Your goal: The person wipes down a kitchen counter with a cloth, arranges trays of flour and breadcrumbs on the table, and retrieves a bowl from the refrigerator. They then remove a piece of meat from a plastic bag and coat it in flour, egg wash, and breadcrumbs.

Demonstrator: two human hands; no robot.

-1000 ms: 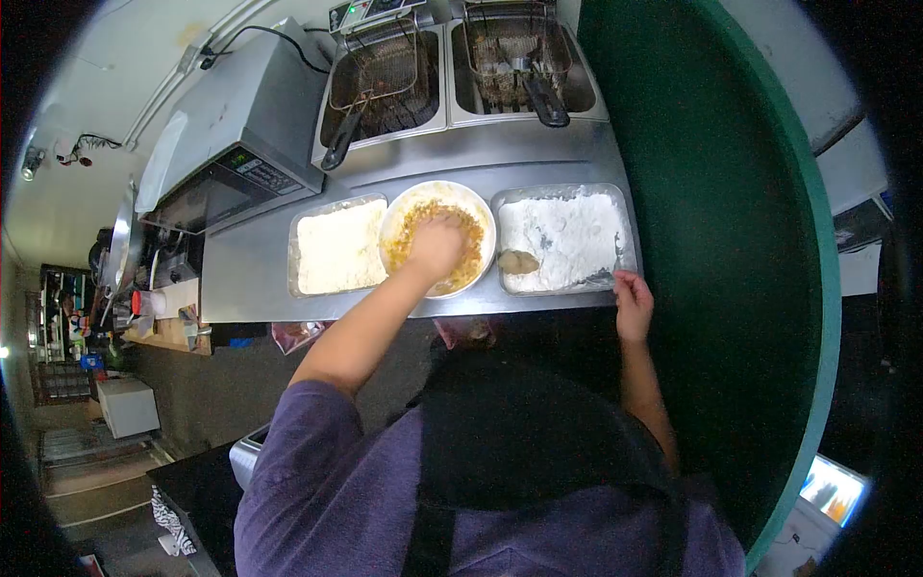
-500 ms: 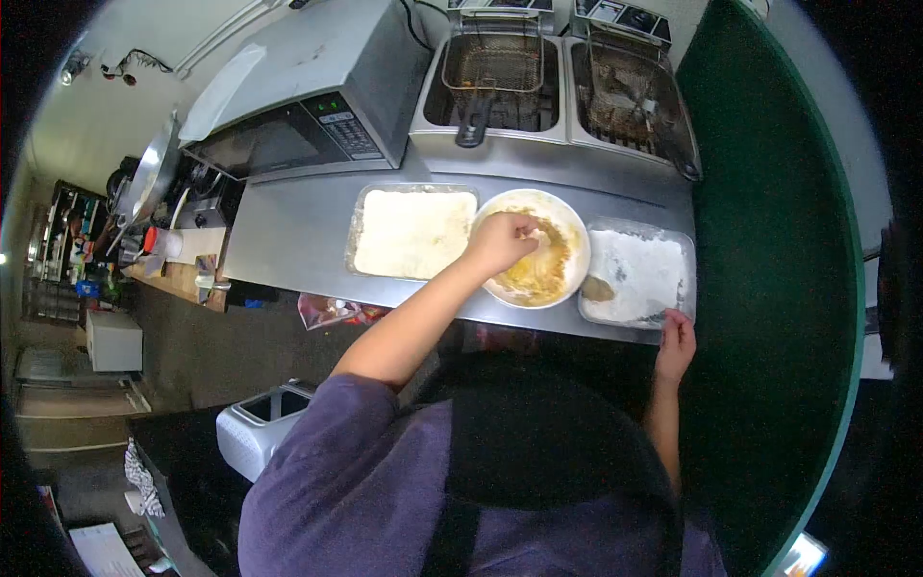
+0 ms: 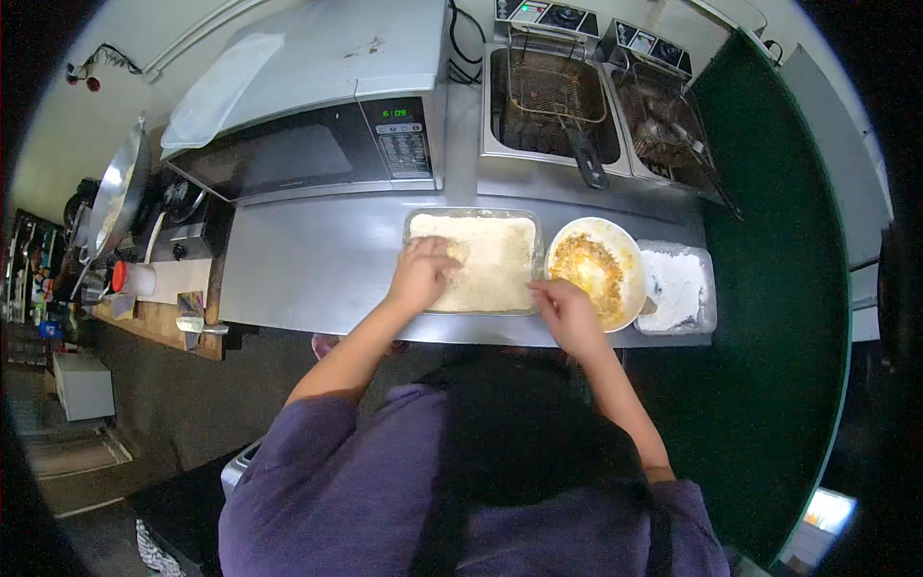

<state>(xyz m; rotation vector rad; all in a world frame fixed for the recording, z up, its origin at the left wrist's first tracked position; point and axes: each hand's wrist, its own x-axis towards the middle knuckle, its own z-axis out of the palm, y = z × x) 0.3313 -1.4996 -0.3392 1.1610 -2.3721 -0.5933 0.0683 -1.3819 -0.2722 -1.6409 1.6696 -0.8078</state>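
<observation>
A clear rectangular tray (image 3: 490, 312) on the steel counter is filled with pale crumbs. Over its left part is my left hand (image 3: 421, 277), fingers curled around a small, pale yellow, wet-coated piece of food (image 3: 457, 253) at the crumb surface. My right hand (image 3: 569, 315) pinches the right rim of this tray with thumb and forefinger. Just right of it stands a white bowl (image 3: 637, 279) with yellow egg-like liquid and brownish clumps inside. Farther right, a second clear tray (image 3: 710, 288) contains white flour-like powder, and a brownish piece (image 3: 648, 307) lies at its left edge.
Behind the trays are a microwave (image 3: 288, 144) and two deep fryers (image 3: 548, 169) with wire baskets; one black basket handle (image 3: 586, 159) sticks out toward me. A green partition (image 3: 784, 288) bounds the right side. At left is a wooden surface (image 3: 159, 325) with a red-lidded jar (image 3: 139, 279).
My left hand has moved left from the bowl to the crumb tray. My right hand has left the flour tray's front edge and come to the crumb tray's right rim. The view has shifted left.
</observation>
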